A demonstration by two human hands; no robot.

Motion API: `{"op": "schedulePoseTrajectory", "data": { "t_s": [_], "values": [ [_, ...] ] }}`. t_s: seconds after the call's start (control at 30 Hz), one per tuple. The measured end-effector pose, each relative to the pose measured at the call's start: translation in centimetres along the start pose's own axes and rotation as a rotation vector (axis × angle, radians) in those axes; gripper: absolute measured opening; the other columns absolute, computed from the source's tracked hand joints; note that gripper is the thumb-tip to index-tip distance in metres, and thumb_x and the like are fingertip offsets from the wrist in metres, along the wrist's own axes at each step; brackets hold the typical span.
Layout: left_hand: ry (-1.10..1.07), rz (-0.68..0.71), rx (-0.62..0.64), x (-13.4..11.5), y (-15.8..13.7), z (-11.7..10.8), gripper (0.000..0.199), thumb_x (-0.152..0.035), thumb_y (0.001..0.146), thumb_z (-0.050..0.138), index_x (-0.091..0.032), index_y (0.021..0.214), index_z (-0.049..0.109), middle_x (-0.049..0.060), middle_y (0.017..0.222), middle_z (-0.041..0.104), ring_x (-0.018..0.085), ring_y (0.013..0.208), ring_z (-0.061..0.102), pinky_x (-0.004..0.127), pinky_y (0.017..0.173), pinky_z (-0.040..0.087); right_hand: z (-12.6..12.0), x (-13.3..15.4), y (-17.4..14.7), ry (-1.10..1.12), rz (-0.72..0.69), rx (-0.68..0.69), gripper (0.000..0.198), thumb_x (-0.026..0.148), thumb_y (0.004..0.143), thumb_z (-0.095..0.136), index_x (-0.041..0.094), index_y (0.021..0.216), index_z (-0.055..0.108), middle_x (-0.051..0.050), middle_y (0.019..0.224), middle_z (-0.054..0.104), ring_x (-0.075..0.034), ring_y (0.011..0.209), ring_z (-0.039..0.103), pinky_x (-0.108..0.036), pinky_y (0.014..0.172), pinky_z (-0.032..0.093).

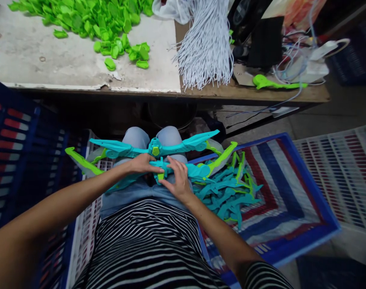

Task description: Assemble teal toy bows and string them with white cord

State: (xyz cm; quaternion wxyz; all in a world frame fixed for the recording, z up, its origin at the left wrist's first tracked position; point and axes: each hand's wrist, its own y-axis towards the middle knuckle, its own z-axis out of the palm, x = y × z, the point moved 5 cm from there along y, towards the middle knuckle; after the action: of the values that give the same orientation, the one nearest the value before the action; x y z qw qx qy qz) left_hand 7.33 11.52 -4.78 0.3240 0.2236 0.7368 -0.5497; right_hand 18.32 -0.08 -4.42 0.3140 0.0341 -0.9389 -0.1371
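Observation:
Across my lap lie two turquoise toy bows with lime-green parts. The farther toy bow point(127, 149) rests over my knees, its arms spread to both sides. My left hand point(141, 163) comes in from the left and grips the middle of the nearer toy bow point(195, 170), thumb along it. From the right, my right hand point(177, 178) holds the same middle, with fingers over its top and the thumb by a small lime-green piece point(161, 176). The left part of the nearer bow is mostly hidden under my left forearm.
On the table point(17, 64) sit a heap of lime-green pieces point(89, 18), a bundle of white cords point(205, 48) and a long green part point(276, 83). At my right, a blue-rimmed crate point(318, 196) holds several toy bows point(228, 192). Blue crates point(35, 132) stand left.

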Motion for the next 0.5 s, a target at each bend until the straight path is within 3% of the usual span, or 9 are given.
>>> {"op": "schedulePoseTrajectory", "data": {
  "t_s": [0.1, 0.2, 0.3, 0.4, 0.5],
  "values": [
    [0.085, -0.024, -0.030, -0.3, 0.2, 0.2, 0.046, -0.059, 0.062, 0.065, -0.015, 0.070, 0.060, -0.001, 0.053, 0.056, 0.016, 0.053, 0.056, 0.024, 0.051, 0.038, 0.0, -0.8, 0.8, -0.031, 0.139, 0.093, 0.070, 0.053, 0.075, 0.066, 0.018, 0.132, 0.045, -0.014, 0.125, 0.057, -0.029, 0.118, 0.049, -0.045, 0.097, 0.035],
    [0.225, -0.039, -0.095, -0.3, 0.5, 0.3, 0.041, -0.055, 0.067, 0.062, -0.015, 0.075, 0.061, -0.002, 0.050, 0.055, 0.016, 0.051, 0.055, 0.024, 0.050, 0.036, 0.5, -0.9, 1.5, -0.059, 0.198, 0.214, 0.067, 0.051, 0.069, 0.073, 0.022, 0.126, 0.053, -0.010, 0.112, 0.063, -0.029, 0.111, 0.052, -0.045, 0.093, 0.036],
    [0.371, 0.004, -0.175, -0.3, 0.4, 0.3, 0.042, -0.056, 0.070, 0.061, -0.015, 0.079, 0.064, 0.000, 0.057, 0.058, 0.018, 0.057, 0.057, 0.025, 0.052, 0.034, 0.5, -0.9, 1.5, -0.071, 0.232, 0.226, 0.061, 0.047, 0.069, 0.075, 0.021, 0.121, 0.057, -0.010, 0.108, 0.065, -0.029, 0.108, 0.053, -0.046, 0.092, 0.036],
    [0.431, 0.074, -0.213, -0.6, -0.7, 0.7, 0.043, -0.056, 0.074, 0.062, -0.015, 0.086, 0.067, 0.003, 0.070, 0.064, 0.020, 0.070, 0.060, 0.025, 0.058, 0.037, -0.3, -1.0, 1.9, -0.022, 0.173, 0.292, 0.064, 0.046, 0.066, 0.077, 0.018, 0.120, 0.059, -0.012, 0.108, 0.066, -0.031, 0.107, 0.055, -0.048, 0.091, 0.038],
    [0.506, 0.127, -0.274, -1.3, -3.0, 1.5, 0.041, -0.052, 0.079, 0.061, -0.019, 0.103, 0.066, 0.005, 0.085, 0.067, 0.022, 0.079, 0.062, 0.027, 0.066, 0.041, -2.7, -1.2, 5.0, 0.165, 0.036, 0.407, 0.046, 0.047, 0.073, 0.070, 0.020, 0.110, 0.065, -0.009, 0.102, 0.069, -0.026, 0.098, 0.061, -0.041, 0.085, 0.045]
  ]
}}
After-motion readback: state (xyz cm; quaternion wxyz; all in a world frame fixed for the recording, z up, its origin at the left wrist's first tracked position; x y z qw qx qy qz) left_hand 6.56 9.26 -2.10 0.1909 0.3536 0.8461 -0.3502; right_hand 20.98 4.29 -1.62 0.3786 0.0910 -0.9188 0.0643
